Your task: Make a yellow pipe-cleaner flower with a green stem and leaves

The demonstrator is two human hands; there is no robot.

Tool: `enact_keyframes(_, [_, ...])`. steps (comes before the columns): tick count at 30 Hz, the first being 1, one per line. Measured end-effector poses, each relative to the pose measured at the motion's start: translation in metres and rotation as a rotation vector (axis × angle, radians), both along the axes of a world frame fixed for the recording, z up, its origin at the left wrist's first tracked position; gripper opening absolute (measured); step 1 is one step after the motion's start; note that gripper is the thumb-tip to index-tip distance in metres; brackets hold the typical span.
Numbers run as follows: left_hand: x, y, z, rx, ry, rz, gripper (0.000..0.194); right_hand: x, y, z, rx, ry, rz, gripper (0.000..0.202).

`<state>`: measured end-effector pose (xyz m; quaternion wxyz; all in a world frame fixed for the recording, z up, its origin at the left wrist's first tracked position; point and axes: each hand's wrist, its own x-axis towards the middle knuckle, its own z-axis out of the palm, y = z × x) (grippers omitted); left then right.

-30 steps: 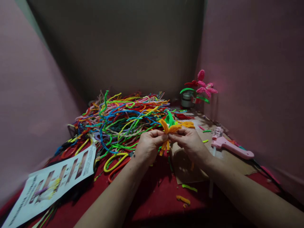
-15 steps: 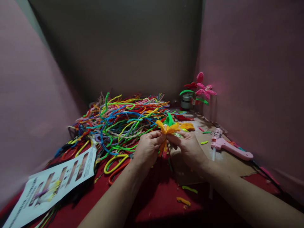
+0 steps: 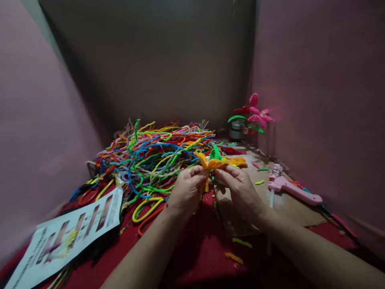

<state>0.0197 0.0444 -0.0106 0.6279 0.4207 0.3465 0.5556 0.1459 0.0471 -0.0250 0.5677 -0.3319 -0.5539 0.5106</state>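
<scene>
Between my two hands, near the middle of the view, is an orange fuzzy flower (image 3: pixel 213 163) with spread petals and a pale centre. My left hand (image 3: pixel 190 185) pinches its base from the left, fingers closed. From the other side my right hand (image 3: pixel 237 188) has its thumb and fingers closed on the flower's lower right part. An orange strip hangs below, between the hands. Just behind the flower shows a green fuzzy piece (image 3: pixel 215 152).
A heap of coloured fuzzy stems (image 3: pixel 162 154) lies behind, left. Yellow-and-orange-handled scissors (image 3: pixel 148 209) and a printed sheet (image 3: pixel 69 237) are at left. At right, a pink glue gun (image 3: pixel 293 188) rests on cardboard (image 3: pixel 240 220); pink flowers (image 3: pixel 261 115) stand behind.
The orange flower has turned and tilted slightly, its right petal now lower and stretched out to the right. Both hands keep their grip, with the fingers shifted a little.
</scene>
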Motion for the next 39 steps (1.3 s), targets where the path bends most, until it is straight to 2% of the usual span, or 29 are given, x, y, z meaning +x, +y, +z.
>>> enact_keyframes(5, [-0.003,-0.002,0.003,0.001,0.071,-0.006,0.01,0.003,0.003,0.003,-0.02,-0.009,0.037,0.012])
enact_keyframes(15, [-0.007,-0.001,0.002,-0.019,0.167,-0.019,0.024,-0.001,0.005,0.004,-0.108,0.101,0.16,0.018])
enact_keyframes(20, [-0.012,0.002,0.002,-0.084,0.164,-0.15,0.021,0.0,0.01,-0.006,-0.124,0.151,0.184,0.02])
enact_keyframes(25, [-0.014,0.002,0.006,-0.182,0.146,-0.288,0.014,-0.002,0.012,-0.012,-0.069,0.21,0.19,0.016])
enact_keyframes(30, [-0.014,0.0,0.005,-0.203,0.114,-0.351,0.013,-0.005,0.008,-0.012,-0.107,0.283,0.194,0.02])
enact_keyframes(34, [-0.01,-0.001,0.004,-0.155,0.126,-0.295,0.018,-0.005,0.005,-0.009,-0.126,0.257,0.181,0.025])
enact_keyframes(39, [-0.001,-0.005,0.005,-0.032,0.111,-0.132,0.022,-0.008,0.003,-0.007,-0.137,0.306,0.131,0.026])
